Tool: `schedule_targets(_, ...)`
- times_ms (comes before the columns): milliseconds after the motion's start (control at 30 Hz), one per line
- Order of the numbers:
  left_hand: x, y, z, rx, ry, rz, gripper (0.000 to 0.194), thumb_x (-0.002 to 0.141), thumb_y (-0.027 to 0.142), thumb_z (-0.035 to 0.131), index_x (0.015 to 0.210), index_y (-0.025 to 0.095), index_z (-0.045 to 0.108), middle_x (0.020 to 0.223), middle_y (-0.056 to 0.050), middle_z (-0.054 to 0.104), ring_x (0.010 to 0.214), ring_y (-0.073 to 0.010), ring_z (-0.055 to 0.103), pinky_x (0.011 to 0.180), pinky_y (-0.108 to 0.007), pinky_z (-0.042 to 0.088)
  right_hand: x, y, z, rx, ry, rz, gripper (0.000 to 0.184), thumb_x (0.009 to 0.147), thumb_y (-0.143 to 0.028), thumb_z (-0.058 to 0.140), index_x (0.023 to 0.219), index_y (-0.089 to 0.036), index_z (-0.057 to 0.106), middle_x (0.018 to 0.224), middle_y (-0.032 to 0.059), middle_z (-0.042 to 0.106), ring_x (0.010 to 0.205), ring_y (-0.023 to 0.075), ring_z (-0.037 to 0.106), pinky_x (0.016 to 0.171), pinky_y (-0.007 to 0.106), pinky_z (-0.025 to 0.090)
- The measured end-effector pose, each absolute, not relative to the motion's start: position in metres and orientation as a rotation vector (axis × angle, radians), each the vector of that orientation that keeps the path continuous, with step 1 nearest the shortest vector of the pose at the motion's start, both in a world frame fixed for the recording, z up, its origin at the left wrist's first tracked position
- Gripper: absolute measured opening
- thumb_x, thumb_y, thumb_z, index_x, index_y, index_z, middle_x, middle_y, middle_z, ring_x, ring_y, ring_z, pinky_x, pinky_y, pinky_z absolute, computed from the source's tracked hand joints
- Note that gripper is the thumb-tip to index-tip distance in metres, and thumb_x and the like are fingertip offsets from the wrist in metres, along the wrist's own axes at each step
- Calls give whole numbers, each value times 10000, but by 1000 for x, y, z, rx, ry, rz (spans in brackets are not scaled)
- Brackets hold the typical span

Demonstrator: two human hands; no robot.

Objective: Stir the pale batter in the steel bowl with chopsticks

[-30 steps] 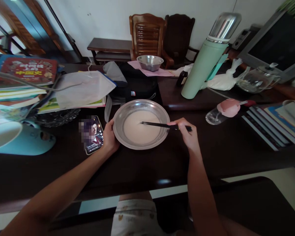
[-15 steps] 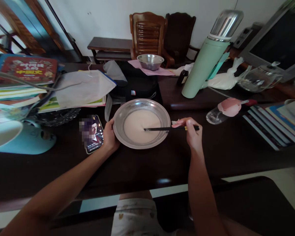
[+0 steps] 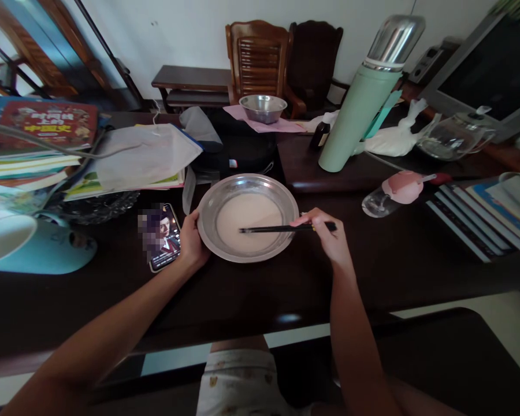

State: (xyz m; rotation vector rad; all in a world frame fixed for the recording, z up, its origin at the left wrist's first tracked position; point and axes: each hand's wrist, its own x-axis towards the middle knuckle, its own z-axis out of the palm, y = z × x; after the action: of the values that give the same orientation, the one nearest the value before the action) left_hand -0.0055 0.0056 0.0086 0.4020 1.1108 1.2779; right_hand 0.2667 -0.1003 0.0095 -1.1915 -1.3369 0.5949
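Note:
A shallow metal basin (image 3: 208,202) holding pale batter (image 3: 251,222) sits on the dark table in front of me. My left hand (image 3: 192,241) grips the basin's left rim. My right hand (image 3: 328,238) is closed on black chopsticks (image 3: 277,229), which lie almost level with their tips dipped in the batter near its middle. A phone (image 3: 163,236) with a lit screen lies just left of my left hand.
A green thermos (image 3: 357,110), a small steel bowl (image 3: 263,108), a glass kettle (image 3: 455,137) and a pink-lidded bottle (image 3: 394,190) stand behind and to the right. Book stacks (image 3: 485,214) flank both sides; a blue lamp base (image 3: 47,251) sits at left.
The chopstick tips swept through the batter, first toward the right and lower, then back left to the middle. My left hand stayed on the rim.

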Motion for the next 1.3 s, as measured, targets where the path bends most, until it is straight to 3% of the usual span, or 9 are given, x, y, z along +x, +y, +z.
schedule_targets(100,-6,6,7,417,1098,1281,90,844,312,722,771,259,726,781,-33,795,1066,-331,828,886,-385,731,267,-100,9,-1227,-1320,541,499,1038,-739,666,896,-318,894,929,44,885,950,276,810,930,469,631)
schedule_targets(233,-7,6,6,417,1105,1293,90,827,314,755,765,261,716,783,-24,794,1056,-329,827,892,-383,730,267,-101,9,-1177,-1152,502,506,1071,-692,647,830,-307,868,804,34,856,817,253,801,853,440,633)
schedule_targets(467,-5,5,11,400,1136,1271,160,897,279,635,776,240,732,760,-35,787,1053,-310,829,887,-375,737,267,-100,9,-1210,-1298,551,505,1029,-741,679,874,-306,883,908,41,884,949,275,817,939,467,637)
schedule_targets(633,-5,5,11,420,1149,1275,128,897,280,657,797,231,719,812,-43,805,1061,-319,830,893,-380,740,267,-100,5,-1132,-1166,550,485,1066,-683,664,853,-302,875,767,24,847,787,251,806,825,430,644)
schedule_targets(833,-5,5,12,377,1162,1274,198,939,271,605,801,226,740,775,-51,799,1059,-320,832,896,-392,743,267,-100,8,-1176,-1302,566,446,1040,-701,698,916,-322,899,909,34,889,944,270,828,927,452,638)
schedule_targets(1000,-3,5,14,371,1147,1269,183,924,267,610,800,248,743,756,-33,795,1074,-307,839,903,-385,740,267,-100,8,-1151,-1190,554,514,1060,-711,653,837,-298,864,751,27,842,769,248,806,820,434,653)
schedule_targets(1100,-3,5,15,365,1146,1266,215,926,258,578,800,241,751,779,-44,808,1079,-302,839,891,-372,741,267,-99,8,-1150,-1301,598,522,1043,-733,663,843,-301,876,795,37,856,832,259,818,861,445,657)
schedule_targets(1200,-4,6,12,381,1129,1270,167,904,282,629,799,243,752,809,-44,822,1077,-313,842,880,-380,746,267,-100,8,-1190,-1280,520,483,1050,-704,676,866,-310,886,880,39,876,912,262,827,910,450,646)
schedule_targets(1300,-6,7,8,387,1111,1280,107,868,293,690,783,249,739,784,-37,817,1061,-331,844,861,-399,755,267,-101,8,-1186,-1186,473,505,1084,-670,641,825,-303,871,809,35,853,836,252,818,882,445,653)
